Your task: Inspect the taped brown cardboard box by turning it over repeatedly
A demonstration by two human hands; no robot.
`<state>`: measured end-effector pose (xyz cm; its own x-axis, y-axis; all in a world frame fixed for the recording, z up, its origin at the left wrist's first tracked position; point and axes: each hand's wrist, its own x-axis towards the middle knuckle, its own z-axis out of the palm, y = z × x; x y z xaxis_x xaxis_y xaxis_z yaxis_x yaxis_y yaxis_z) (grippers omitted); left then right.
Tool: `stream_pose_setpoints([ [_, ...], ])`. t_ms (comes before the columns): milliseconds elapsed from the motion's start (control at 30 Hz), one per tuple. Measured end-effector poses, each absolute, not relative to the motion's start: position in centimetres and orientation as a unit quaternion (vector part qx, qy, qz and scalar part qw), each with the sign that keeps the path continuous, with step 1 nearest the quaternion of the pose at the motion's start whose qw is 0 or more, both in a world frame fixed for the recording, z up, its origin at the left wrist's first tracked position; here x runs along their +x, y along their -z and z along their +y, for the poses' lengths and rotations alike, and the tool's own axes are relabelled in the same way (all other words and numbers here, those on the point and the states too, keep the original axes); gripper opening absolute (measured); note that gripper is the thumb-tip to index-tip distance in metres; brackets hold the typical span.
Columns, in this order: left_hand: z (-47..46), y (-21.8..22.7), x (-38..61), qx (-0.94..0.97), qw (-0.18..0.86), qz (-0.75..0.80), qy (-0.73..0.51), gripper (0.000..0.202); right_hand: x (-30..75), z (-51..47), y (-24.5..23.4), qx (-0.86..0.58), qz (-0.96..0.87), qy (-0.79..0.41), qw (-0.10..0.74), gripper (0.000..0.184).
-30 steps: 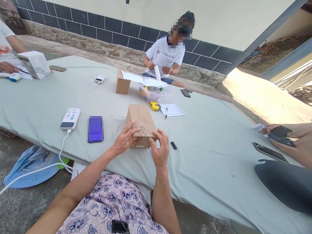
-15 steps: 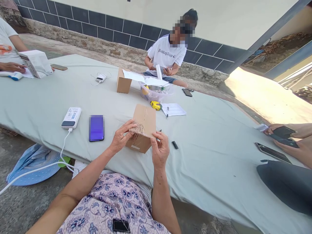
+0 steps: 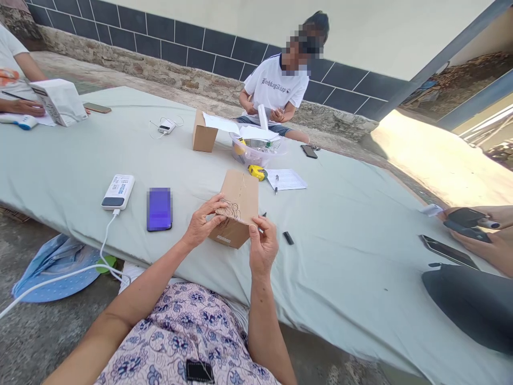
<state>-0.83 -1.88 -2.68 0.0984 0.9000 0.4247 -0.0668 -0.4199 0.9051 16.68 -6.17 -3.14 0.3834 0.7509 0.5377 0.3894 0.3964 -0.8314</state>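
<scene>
A small brown cardboard box with a black scribbled drawing on its near face stands tilted on the pale green sheet. My left hand grips the box's near left side, fingers curled on the drawing. My right hand pinches the box's near right corner and also holds a black marker whose tip shows above the fingers. A black marker cap lies just right of my right hand.
A phone and a white power bank with its cable lie to the left. Behind the box are a yellow tape measure, paper with a pen, a plastic bowl and another box. Other people sit opposite, left and right.
The box has been tipped up from lying flat and turned slightly in my hands. Both hands stayed on it, shifting a little.
</scene>
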Motion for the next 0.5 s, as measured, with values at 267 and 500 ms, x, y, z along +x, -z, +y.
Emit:
stream_pose_setpoints([
  [267,-1.4,2.9,-0.4,0.589,0.391,0.369,-0.604,0.039,16.3,-6.0,4.0,-0.535,-0.527,-0.149,0.644,0.034],
  [500,-1.0,3.9,-0.7,0.678,0.314,0.331,-0.576,0.04,17.0,-5.8,4.7,-0.543,-0.578,-0.11,0.6,0.034],
])
